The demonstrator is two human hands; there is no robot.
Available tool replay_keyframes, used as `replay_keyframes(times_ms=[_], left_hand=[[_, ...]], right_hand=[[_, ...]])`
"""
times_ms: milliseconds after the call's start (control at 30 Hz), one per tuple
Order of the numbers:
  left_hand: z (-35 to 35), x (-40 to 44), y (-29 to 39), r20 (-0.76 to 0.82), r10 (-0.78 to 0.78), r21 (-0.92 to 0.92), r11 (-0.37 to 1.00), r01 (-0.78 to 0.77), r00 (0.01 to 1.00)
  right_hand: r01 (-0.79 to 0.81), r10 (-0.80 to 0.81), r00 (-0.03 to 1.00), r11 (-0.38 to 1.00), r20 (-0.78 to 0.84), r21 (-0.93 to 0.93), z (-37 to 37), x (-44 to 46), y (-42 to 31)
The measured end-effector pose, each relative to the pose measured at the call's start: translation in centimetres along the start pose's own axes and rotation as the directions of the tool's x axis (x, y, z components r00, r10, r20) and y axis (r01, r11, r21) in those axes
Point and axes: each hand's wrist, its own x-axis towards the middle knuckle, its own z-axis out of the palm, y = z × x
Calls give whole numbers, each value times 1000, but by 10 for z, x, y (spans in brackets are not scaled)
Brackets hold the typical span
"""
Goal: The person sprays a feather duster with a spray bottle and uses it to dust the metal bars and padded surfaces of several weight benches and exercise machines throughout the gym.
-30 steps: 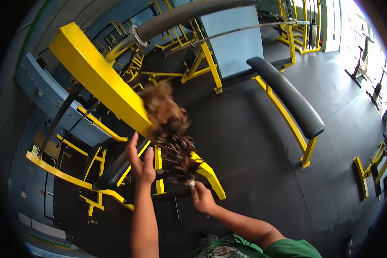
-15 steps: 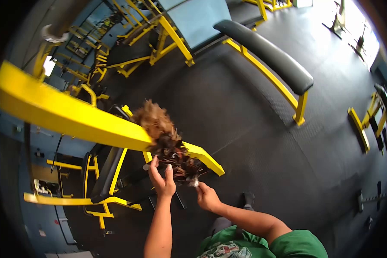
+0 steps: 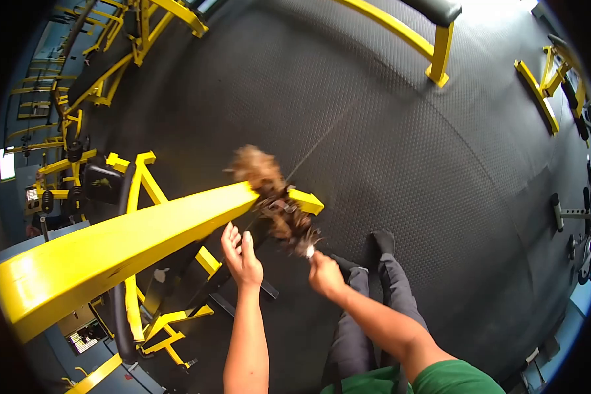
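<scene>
A feather duster with brown, ruffled feathers lies across a thick yellow machine beam, covering part of it near its far end. My right hand is closed around the duster's handle, where a whitish piece shows at the base of the feathers. Just below the beam, my left hand is raised with its fingers stretched out and nothing in it. It is close to the beam's lower edge and left of the feathers. Motion blurs the feather tips.
Black textured matting covers the floor. A padded bench with yellow legs stands at the top. Other yellow gym machines fill the left side, and more equipment stands at right. My feet are just below the duster.
My view has tilted down, bringing more floor and my legs into sight. The duster remains across the beam, its feathers shifted. My left hand stays open beside it.
</scene>
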Motion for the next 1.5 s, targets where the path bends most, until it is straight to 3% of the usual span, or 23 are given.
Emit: replay_keyframes(times_ms=[100, 167, 200, 267, 300, 367, 467, 600, 667, 733, 833, 867, 933, 1000, 1067, 1167, 1200, 1267, 1333, 1400, 1433, 1467, 1500], left_hand=[[28, 4, -44, 65, -89, 25, 996, 88, 994], [43, 3, -57, 95, -85, 78, 994, 77, 992], [47, 4, -68, 177, -80, -97, 990, 98, 981], [57, 4, -84, 187, -10, -27, 1000, 16, 982], [64, 0, -89, 167, -63, 32, 998, 58, 984], [78, -9, -104, 156, -180, 130, 978, 161, 971], [92, -19, -124, 245, -266, 205, 954, 218, 932], [112, -29, -142, 299, -275, 250, 947, 203, 914], [124, -34, -149, 311, -307, 245, 940, 236, 900], [133, -42, -156, 314, -332, 233, 935, 267, 890], [146, -59, -171, 347, -425, 230, 903, 363, 836], [147, -67, -172, 337, -436, 228, 898, 377, 835], [148, -83, -169, 287, -535, 160, 845, 511, 795], [145, -100, -170, 266, -545, 104, 836, 539, 795], [140, -114, -170, 218, -593, -51, 786, 616, 775], [120, -115, -137, 57, -663, -419, 663, 621, 747], [109, -115, -126, -3, -700, -504, 618, 603, 714], [90, -125, -121, -241, -528, -585, 748, 312, 814], [68, -116, -47, -525, -358, -580, 815, -16, 772], [53, -121, -12, -637, -210, -486, 857, -174, 742], [46, -122, 1, -654, -45, -347, 905, -246, 756], [46, -122, 8, -681, -46, -343, 901, -263, 731], [48, -124, 15, -640, -64, -349, 912, -216, 766]], right_hand=[[-102, 102, 995, 995, 8, -15, 6, 32, 27], [138, -136, 990, 989, -34, 49, -5, 28, 12], [265, -256, 961, 960, -102, 86, -5, 25, 10], [242, -237, 969, 966, -62, 88, -1, 27, 21], [243, -239, 969, 967, -55, 80, 4, 32, 34], [12, -16, 999, 995, -43, -96, 23, 46, 80], [-323, 331, 943, 927, 13, -188, 27, 75, 133], [-301, 313, 948, 939, 54, -165, 2, 88, 123], [-119, 133, 987, 981, 86, -151, -5, 86, 118], [-56, 77, 992, 978, 98, -199, 5, 89, 150], [-266, 342, 924, 896, 169, -356, -9, 91, 174], [-200, 350, 907, 848, 236, -490, -21, 87, 181], [-280, 433, 885, 788, 170, -548, -52, 71, 180], [-199, 465, 848, 724, 255, -661, -98, 58, 164], [-42, 390, 874, 655, 290, -754, -155, 43, 105], [399, 11, 882, 515, 471, -759, -223, 34, 32], [542, -151, 832, 423, 534, -726, -241, 36, 3], [724, -449, 670, 217, 591, -655, -266, 45, -62], [886, -775, 285, -11, 564, -463, -277, 64, -124], [845, -814, -89, -366, 574, -389, -285, 75, -183], [881, -842, -97, -321, 531, -347, -286, 78, -199], [762, -828, -188, -462, 529, -454, -282, 79, -214], [805, -842, -130, -398, 524, -440, -280, 88, -217]])
